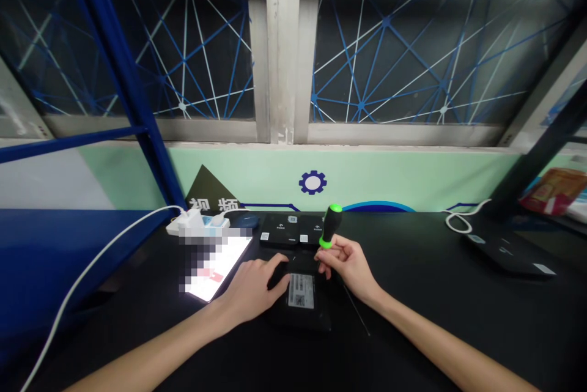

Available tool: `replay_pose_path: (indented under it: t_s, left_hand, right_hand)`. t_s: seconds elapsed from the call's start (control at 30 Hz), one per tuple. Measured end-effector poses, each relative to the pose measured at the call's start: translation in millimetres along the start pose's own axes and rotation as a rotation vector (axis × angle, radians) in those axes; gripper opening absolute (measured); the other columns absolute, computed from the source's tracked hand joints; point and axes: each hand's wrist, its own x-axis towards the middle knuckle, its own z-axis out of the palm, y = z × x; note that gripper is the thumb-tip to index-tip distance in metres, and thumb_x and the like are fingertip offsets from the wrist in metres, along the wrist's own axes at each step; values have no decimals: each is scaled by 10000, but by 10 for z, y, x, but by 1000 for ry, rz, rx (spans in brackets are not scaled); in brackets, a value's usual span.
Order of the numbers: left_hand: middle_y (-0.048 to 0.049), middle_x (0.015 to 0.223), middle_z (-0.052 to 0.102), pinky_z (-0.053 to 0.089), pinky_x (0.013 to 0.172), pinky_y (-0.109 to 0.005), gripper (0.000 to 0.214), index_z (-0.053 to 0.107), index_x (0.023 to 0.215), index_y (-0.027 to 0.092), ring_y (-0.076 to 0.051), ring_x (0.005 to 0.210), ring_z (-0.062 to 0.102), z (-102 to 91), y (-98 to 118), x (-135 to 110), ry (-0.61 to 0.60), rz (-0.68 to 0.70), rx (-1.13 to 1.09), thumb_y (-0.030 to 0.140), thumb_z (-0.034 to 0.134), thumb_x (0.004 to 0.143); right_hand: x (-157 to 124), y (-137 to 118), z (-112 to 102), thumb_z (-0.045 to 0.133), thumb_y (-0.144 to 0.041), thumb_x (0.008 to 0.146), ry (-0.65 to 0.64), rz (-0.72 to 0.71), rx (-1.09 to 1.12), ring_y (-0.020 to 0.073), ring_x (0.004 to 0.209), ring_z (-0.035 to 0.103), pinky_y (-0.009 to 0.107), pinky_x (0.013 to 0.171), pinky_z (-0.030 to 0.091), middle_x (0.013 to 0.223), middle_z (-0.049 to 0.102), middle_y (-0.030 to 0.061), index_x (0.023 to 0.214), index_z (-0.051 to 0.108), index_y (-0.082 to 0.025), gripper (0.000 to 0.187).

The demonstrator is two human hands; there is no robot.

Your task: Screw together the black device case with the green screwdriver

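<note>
A flat black device (300, 312) with a white label lies on the black table (435, 294) in front of me. My left hand (252, 291) rests on its left side, fingers curled over its edge, holding it in place. My right hand (346, 263) is closed around a screwdriver (330, 227) with a black handle and green cap and collar. The screwdriver stands upright with its tip down at the device's far right corner.
Two more black devices (291, 230) lie side by side just behind. A lit tablet (215, 266) sits to the left, with a white power strip (197, 224) and white cable (92, 263). A black flat unit (509, 251) and a white cord (458, 221) lie at right.
</note>
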Motion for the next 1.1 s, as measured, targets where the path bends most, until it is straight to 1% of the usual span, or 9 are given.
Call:
replay_pose_path:
  t_s: [0.1,0.17,0.33,0.5,0.6,0.7,0.77,0.93,1.1]
  left_hand:
    - [23,667,641,330,534,-247,315,581,1186,258,-191,575,627,-11,3,3,-4,6,9,432,406,991]
    - [22,674,648,332,537,-249,306,578,1186,262,-196,584,633,-17,5,6,-4,8,12,431,414,991]
    - [10,705,668,350,545,-250,316,571,1202,252,-200,609,647,-14,9,4,-2,6,-5,436,421,995]
    - [15,703,665,366,554,-255,314,572,1209,258,-203,610,647,7,0,-3,0,3,13,438,431,994]
    - [13,707,663,378,564,-258,311,579,1200,256,-200,612,646,5,-5,-2,2,8,13,435,433,992]
    - [16,703,659,375,561,-256,299,586,1182,259,-196,614,646,-12,-1,4,5,11,8,430,434,989]
    - [20,688,652,369,553,-253,298,587,1180,259,-191,596,639,-22,6,6,-2,10,3,427,431,989]
    - [7,704,657,391,567,-255,319,587,1196,251,-198,616,645,-19,8,2,-2,2,0,431,425,989]
    - [2,706,657,417,580,-257,339,591,1202,244,-197,623,651,-3,0,-2,-4,-2,0,444,421,988]
  right_hand:
    - [-15,-22,-14,742,-462,822,-27,-38,-45,113,538,599,210,441,461,772,709,61,825,647,-146,329]
    - [-30,-39,-11,713,-464,848,-39,-55,-80,111,535,591,213,444,455,761,703,58,853,665,-145,323]
    - [-49,-33,22,806,-471,749,-8,-19,-99,124,443,569,231,435,470,518,618,-9,802,641,-153,363]
    - [-29,-20,35,862,-465,673,50,-2,-23,119,425,576,223,424,482,539,638,-11,778,602,-165,410]
    - [-21,-45,14,811,-471,742,7,-8,-33,121,480,600,222,444,485,636,686,33,762,634,-150,367]
    - [-29,-70,-13,693,-478,860,-87,-37,-48,126,554,620,227,460,487,828,727,88,889,708,-134,345]
    - [-39,-73,-23,654,-473,892,-112,-40,-45,124,553,611,233,460,487,850,723,87,973,722,-139,350]
    - [-52,-43,5,756,-435,819,-62,-6,-72,109,463,560,229,470,482,554,629,-7,893,697,-143,307]
    - [-27,-34,28,859,-447,685,6,9,16,114,474,579,226,468,492,572,637,-17,771,610,-171,381]
